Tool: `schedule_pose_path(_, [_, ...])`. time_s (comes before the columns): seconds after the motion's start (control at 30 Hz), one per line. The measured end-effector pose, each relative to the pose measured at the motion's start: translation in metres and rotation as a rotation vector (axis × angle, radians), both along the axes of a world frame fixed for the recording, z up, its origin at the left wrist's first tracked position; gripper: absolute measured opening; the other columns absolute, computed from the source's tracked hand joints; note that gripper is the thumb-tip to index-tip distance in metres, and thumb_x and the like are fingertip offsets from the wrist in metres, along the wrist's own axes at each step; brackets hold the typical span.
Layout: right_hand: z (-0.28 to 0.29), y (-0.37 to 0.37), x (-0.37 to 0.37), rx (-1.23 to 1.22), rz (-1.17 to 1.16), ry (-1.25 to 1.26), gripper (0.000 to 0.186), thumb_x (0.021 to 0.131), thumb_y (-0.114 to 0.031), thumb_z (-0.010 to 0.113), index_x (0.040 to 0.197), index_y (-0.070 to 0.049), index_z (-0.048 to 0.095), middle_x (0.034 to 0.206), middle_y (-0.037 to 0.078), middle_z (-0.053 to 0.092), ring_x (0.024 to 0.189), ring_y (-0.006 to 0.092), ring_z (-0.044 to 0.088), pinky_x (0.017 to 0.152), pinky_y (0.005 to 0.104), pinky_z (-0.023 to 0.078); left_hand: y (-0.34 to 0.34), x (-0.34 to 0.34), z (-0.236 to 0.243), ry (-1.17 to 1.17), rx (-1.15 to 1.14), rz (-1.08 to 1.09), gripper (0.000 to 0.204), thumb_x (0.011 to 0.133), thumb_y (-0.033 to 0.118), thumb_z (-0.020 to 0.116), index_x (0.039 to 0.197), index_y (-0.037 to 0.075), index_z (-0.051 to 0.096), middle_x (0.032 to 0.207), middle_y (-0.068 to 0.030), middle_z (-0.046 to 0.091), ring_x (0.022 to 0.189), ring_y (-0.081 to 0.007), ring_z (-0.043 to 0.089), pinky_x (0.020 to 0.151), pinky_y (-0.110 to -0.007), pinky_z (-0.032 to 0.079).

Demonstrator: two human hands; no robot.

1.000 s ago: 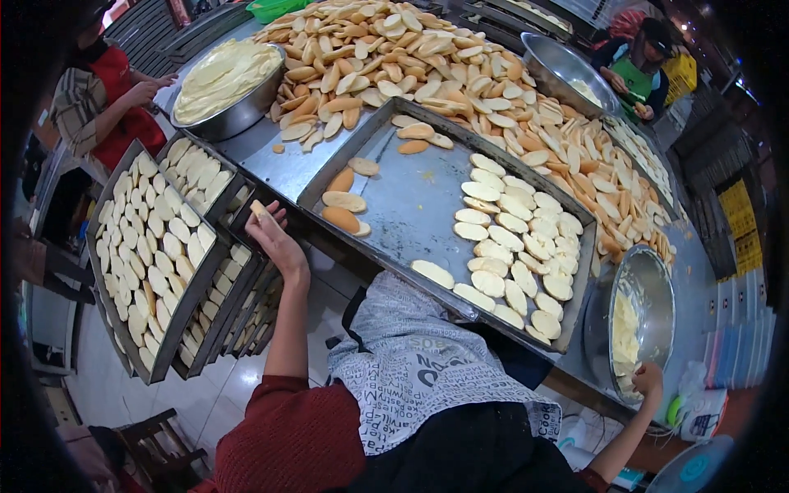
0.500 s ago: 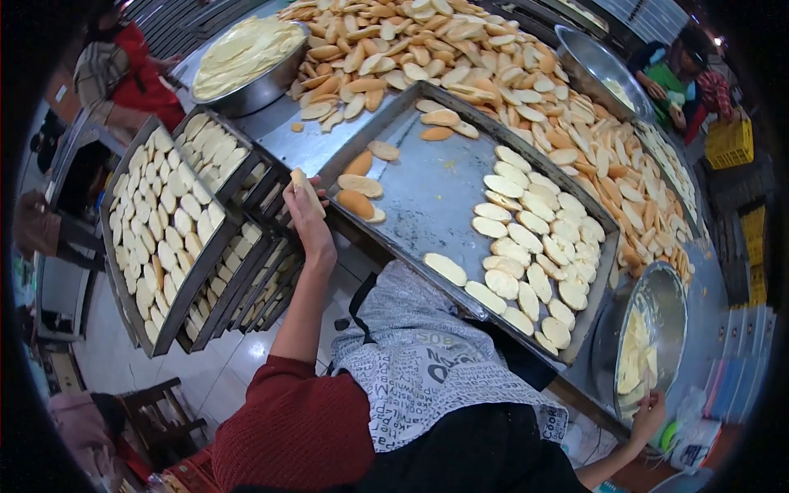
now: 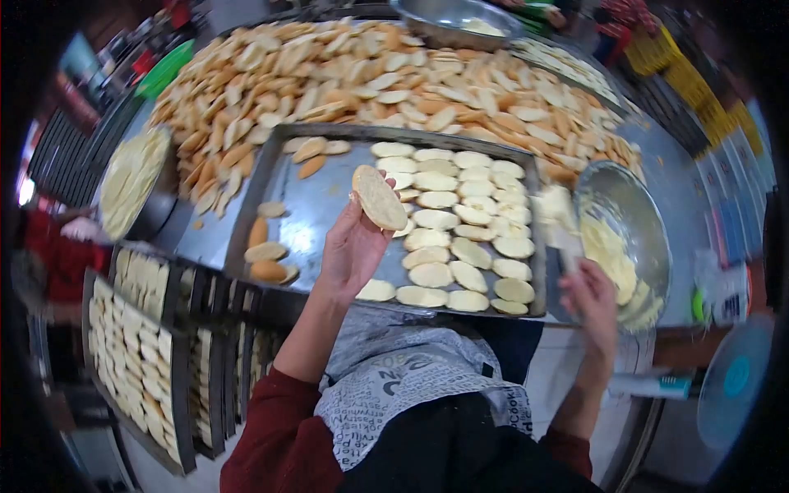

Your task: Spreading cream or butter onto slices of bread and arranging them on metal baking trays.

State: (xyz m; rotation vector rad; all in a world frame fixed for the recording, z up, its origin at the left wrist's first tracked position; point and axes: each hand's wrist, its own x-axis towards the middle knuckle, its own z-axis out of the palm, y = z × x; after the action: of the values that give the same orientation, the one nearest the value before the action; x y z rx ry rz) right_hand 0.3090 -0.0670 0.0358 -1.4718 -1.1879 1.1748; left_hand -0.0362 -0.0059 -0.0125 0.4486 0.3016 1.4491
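Note:
Over the baking tray, my left hand grips an oval bread slice, its pale cut face showing. My right hand is closed round a spatula loaded with pale yellow cream, blurred by motion. The spatula is between the tray and a steel bowl smeared with the same cream. Rows of cream-topped slices cover the right part of the tray. A few plain slices lie along its left side, and others at its far left corner.
A large heap of bread slices spreads behind the tray. Another bowl of cream stands at the left, and a steel bowl at the back. Stacked trays of slices are at the lower left. A clear round lid is at the lower right.
My view has turned rightward. My left hand has brought the bread slice from the tray's left side to above its middle. My right hand has lifted the spatula with cream out of the bowl.

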Motion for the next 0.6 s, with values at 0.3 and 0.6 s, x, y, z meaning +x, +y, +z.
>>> schedule_pose_path(0.3, [-0.027, 0.008, -0.070, 0.028, 0.241, 0.213, 0.031, 0.095, -0.012, 0.053, 0.124, 0.000, 0.049, 0.097, 0.007, 0.064, 0.066, 0.0070, 0.056, 0.053, 0.0173, 0.043, 0.008, 0.054, 0.004, 0.167, -0.157, -0.112, 0.048, 0.099, 0.035, 0.043, 0.133, 0.002, 0.039, 0.126, -0.0098, 0.051, 0.117, -0.0195, 0.051, 0.100, -0.033, 0.043])
schedule_pose_path(0.6, [-0.039, 0.014, -0.109, 0.538, 0.024, -0.177, 0.036, 0.086, 0.006, 0.057, 0.119, -0.007, 0.063, 0.104, 0.008, 0.062, 0.086, 0.0122, 0.058, 0.072, 0.0210, 0.047, 0.001, 0.064, -0.001, 0.203, -0.151, -0.205, 0.045, 0.099, 0.034, 0.046, 0.131, 0.002, 0.042, 0.126, -0.0106, 0.051, 0.113, -0.0196, 0.054, 0.096, -0.033, 0.048])
